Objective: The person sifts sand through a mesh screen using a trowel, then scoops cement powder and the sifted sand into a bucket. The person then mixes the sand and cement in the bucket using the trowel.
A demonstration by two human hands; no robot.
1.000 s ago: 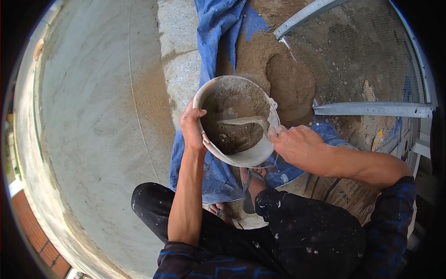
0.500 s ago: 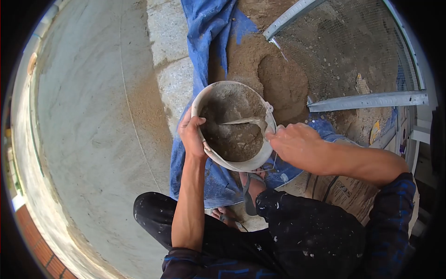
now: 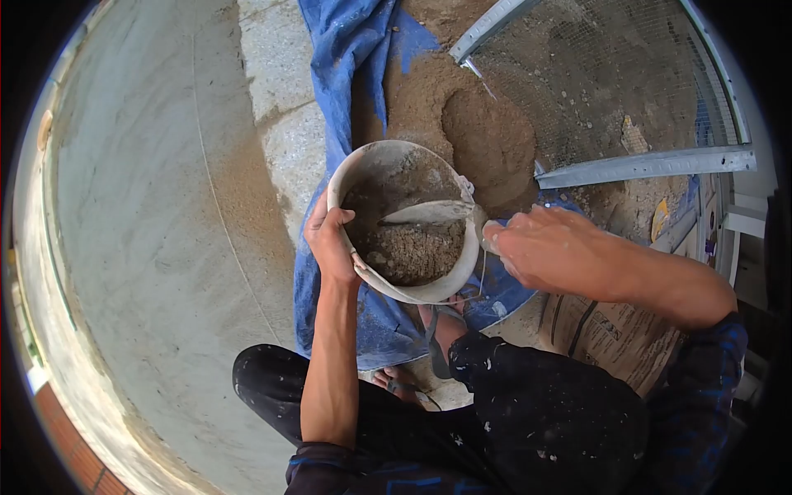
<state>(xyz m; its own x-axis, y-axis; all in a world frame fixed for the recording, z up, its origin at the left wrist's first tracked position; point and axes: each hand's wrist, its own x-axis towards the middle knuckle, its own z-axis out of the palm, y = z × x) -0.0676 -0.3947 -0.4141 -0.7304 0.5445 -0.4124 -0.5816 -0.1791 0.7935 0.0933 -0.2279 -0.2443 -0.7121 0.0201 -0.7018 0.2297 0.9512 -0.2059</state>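
A whitish bucket with a thin wire handle is tilted toward me above the blue tarp. Brownish-grey mortar mix lies inside it. My left hand grips the bucket's left rim, thumb over the edge and fingers round the outside. At the right rim, my right hand is closed round the handle of a trowel. The trowel's blade reaches across the inside of the bucket, its face partly turned up, with its lower edge against the mix.
Beneath the bucket spreads a blue tarp. Beyond it is a pile of sand. A metal-framed mesh sieve stands at the right. A printed paper bag lies by my right knee. Smooth grey cement floor covers the left side.
The trowel blade has turned from edge-on to showing more of its face. My right hand has shifted slightly right and rotated. The bucket appears slightly further left.
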